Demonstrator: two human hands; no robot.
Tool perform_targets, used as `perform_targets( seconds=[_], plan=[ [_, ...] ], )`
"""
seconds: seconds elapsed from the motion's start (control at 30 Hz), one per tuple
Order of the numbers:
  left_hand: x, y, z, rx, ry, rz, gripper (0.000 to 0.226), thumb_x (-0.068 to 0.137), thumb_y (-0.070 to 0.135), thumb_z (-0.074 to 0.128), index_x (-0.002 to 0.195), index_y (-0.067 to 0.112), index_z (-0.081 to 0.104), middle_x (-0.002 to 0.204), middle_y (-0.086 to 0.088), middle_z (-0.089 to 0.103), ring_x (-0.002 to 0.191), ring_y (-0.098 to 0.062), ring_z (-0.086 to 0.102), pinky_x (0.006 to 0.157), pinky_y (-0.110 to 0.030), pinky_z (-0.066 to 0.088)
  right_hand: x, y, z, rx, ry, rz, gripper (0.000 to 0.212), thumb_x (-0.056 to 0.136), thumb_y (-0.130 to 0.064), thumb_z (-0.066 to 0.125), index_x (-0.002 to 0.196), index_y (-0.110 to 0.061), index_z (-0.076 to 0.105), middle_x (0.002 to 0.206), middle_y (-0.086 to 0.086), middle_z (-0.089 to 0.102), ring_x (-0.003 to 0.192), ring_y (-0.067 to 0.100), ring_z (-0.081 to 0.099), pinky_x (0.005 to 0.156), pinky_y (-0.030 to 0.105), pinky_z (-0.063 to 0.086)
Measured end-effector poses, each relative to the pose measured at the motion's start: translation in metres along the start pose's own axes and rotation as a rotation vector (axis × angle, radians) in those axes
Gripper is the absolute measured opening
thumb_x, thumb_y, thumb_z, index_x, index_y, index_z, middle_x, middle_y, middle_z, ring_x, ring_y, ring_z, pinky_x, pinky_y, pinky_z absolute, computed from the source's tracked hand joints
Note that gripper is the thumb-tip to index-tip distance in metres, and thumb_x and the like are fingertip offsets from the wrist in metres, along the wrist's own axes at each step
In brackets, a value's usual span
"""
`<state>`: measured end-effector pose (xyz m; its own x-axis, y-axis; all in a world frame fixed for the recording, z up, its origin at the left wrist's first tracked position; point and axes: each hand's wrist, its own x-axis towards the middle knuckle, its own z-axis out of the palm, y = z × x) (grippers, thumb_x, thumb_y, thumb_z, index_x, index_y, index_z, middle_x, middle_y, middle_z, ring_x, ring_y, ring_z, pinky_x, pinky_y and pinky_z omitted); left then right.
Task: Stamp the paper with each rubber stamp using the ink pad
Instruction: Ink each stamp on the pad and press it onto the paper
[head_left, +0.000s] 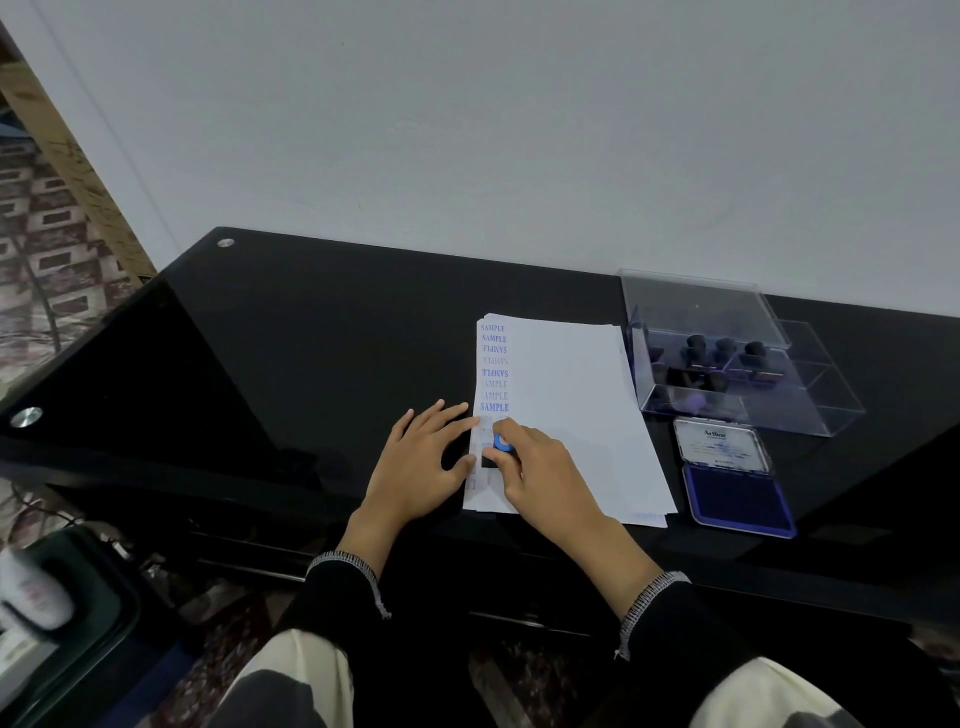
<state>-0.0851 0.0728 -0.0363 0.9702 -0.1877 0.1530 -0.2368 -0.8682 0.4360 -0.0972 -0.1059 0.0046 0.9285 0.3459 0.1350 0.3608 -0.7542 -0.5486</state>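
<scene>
currently the right hand (535, 467) pinches a rubber stamp (500, 448) with a blue cap, fingers curled round it, pressing it onto the paper (571, 415) at the near left edge. the left hand (421, 462) lies flat, fingers straight, holding that edge down. the column of printed marks runs near to far along the left margin. the ink pad (737, 496) lies open to the right of the sheet, nearer the right hand; the clear box (727, 364) of remaining stamps sits just beyond it.
</scene>
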Motion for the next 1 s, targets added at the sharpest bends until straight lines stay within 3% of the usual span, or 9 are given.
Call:
perform_targets(
  seconds=[0.1, 0.43, 0.63, 0.87, 1.0],
  plan=[
    [0.001, 0.0, 0.0, 0.001, -0.007, 0.001, 0.071, 0.08, 0.063, 0.023, 0.143, 0.035, 0.043, 0.154, 0.016, 0.031, 0.146, -0.005, 0.015, 0.118, -0.03, -0.001, 0.006, 0.0, -0.003, 0.011, -0.008, 0.0, 0.032, 0.098, -0.03, 0.049, 0.127, -0.016, 0.049, 0.124, 0.004, 0.06, 0.094, 0.011, 0.054, 0.087, 0.019, 0.044],
    [0.001, -0.003, 0.001, -0.005, -0.004, -0.001, 0.055, 0.09, 0.052, 0.041, 0.142, 0.034, 0.044, 0.154, 0.015, 0.032, 0.146, -0.006, 0.017, 0.119, -0.033, 0.001, -0.003, 0.005, 0.006, -0.007, 0.033, -0.024, 0.036, 0.099, -0.033, 0.047, 0.13, -0.016, 0.048, 0.124, 0.003, 0.058, 0.096, 0.008, 0.049, 0.085, 0.014, 0.038],
    [0.001, -0.001, 0.0, 0.005, -0.017, -0.003, 0.063, 0.085, 0.057, 0.033, 0.143, 0.035, 0.043, 0.154, 0.017, 0.03, 0.146, -0.004, 0.014, 0.117, -0.029, -0.002, 0.009, 0.004, -0.001, 0.037, 0.022, -0.043, 0.025, 0.099, -0.028, 0.05, 0.119, -0.014, 0.052, 0.114, 0.003, 0.063, 0.082, 0.008, 0.051, 0.078, 0.014, 0.04],
    [0.001, -0.002, 0.0, 0.017, -0.015, 0.0, 0.068, 0.082, 0.065, 0.032, 0.143, 0.035, 0.043, 0.154, 0.017, 0.031, 0.146, -0.005, 0.016, 0.118, -0.032, 0.001, 0.0, 0.008, 0.009, 0.014, 0.082, -0.066, 0.025, 0.099, -0.029, 0.047, 0.119, -0.014, 0.052, 0.109, 0.004, 0.062, 0.084, 0.008, 0.046, 0.076, 0.015, 0.037],
    [0.003, -0.001, -0.004, 0.037, -0.085, 0.009, 0.081, 0.073, 0.071, 0.025, 0.146, 0.036, 0.035, 0.157, 0.015, 0.024, 0.147, -0.007, 0.01, 0.118, -0.033, -0.003, 0.005, 0.007, 0.004, 0.042, 0.071, -0.066, 0.023, 0.099, -0.026, 0.049, 0.117, -0.013, 0.052, 0.107, 0.005, 0.063, 0.084, 0.013, 0.052, 0.078, 0.024, 0.048]
  ],
)
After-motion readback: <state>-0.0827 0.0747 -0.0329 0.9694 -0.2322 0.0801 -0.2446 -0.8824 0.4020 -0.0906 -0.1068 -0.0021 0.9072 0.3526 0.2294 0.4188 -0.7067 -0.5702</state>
